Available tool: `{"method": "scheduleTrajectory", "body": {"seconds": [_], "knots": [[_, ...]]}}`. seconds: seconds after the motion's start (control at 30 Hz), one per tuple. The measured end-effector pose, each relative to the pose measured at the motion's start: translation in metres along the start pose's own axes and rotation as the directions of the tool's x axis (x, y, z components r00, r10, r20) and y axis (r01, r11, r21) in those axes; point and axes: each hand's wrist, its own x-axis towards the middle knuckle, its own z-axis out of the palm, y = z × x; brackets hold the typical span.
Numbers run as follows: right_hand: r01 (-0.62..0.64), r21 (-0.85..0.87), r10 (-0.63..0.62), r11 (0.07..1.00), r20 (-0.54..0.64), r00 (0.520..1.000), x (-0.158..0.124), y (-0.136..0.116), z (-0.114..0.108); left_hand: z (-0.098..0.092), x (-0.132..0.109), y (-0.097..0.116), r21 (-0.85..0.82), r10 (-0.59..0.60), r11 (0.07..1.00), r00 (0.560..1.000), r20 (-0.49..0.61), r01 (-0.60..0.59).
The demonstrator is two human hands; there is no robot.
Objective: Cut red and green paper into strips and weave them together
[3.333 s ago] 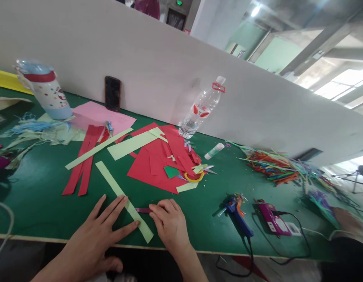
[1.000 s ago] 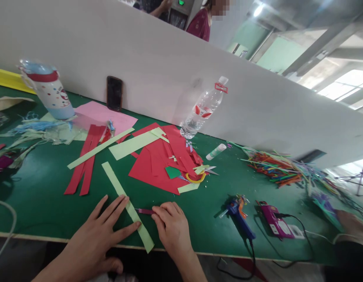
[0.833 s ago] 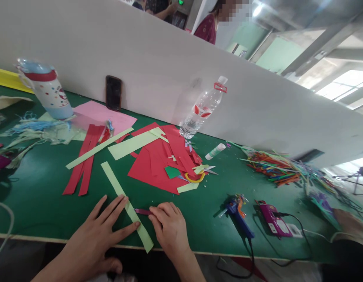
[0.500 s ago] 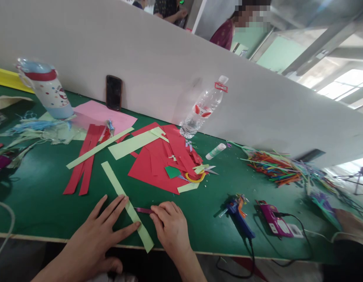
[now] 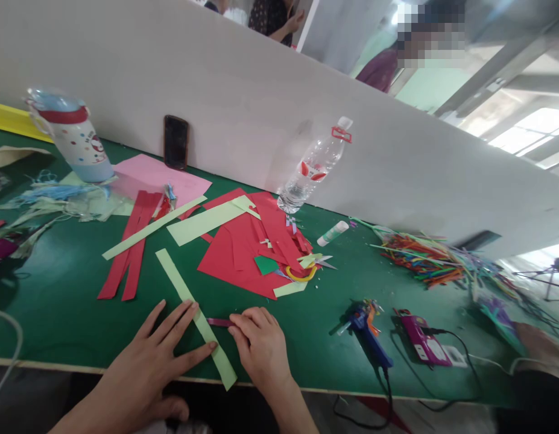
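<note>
My left hand [image 5: 152, 355] lies with fingers spread, two fingertips and the thumb side pressing a pale green paper strip [image 5: 184, 289] against the table. Pinched in my right hand [image 5: 261, 343] is a slim purple stick-like thing [image 5: 220, 322]; its exact kind is unclear. The far end of it points left, close beside the strip's right edge. Beyond my hands, red paper sheets [image 5: 220, 265] lie in a pile with a wider pale green piece [image 5: 207, 220] on top. Scissors with a yellow handle [image 5: 301, 276] rest partly under scraps.
Red strips [image 5: 133, 247] lie left under another green strip [image 5: 155, 228]. A tumbler [image 5: 80, 138], phone [image 5: 175, 141] and water bottle [image 5: 313, 169] stand along the partition. To the right are a glue stick [image 5: 333, 233], blue glue gun [image 5: 367, 331], purple device [image 5: 421, 337] and another person's hand [image 5: 536, 343].
My right hand has shifted slightly left, bringing the purple thing nearer the strip. My left hand and the strip stay put. A person beyond the partition has moved right.
</note>
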Motion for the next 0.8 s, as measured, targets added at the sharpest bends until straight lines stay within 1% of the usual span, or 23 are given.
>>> {"method": "scheduleTrajectory", "body": {"seconds": [0.27, 0.47, 0.6, 0.8], "knots": [[0.013, 0.016, -0.013, 1.000, 0.006, 1.000, 0.0010, -0.0012, -0.0013, -0.0064, 0.0027, 0.0027, 0.005, -0.008, 1.000, 1.000, -0.023, 0.008], [0.011, 0.001, -0.011, 1.000, -0.003, 1.000, -0.0012, -0.0020, -0.0021, -0.0016, 0.0014, 0.0006, 0.032, 0.000, 0.999, 1.000, 0.007, -0.001], [0.010, 0.002, -0.010, 1.000, -0.011, 1.000, -0.0022, 0.0005, -0.0032, 0.0002, 0.0005, -0.0001, 0.026, -0.025, 0.999, 1.000, 0.017, 0.024], [0.022, -0.026, -0.022, 0.999, -0.022, 1.000, 0.0004, -0.0010, -0.0020, -0.0007, 0.0013, 0.0007, 0.039, -0.026, 0.999, 1.000, 0.002, 0.026]]}}
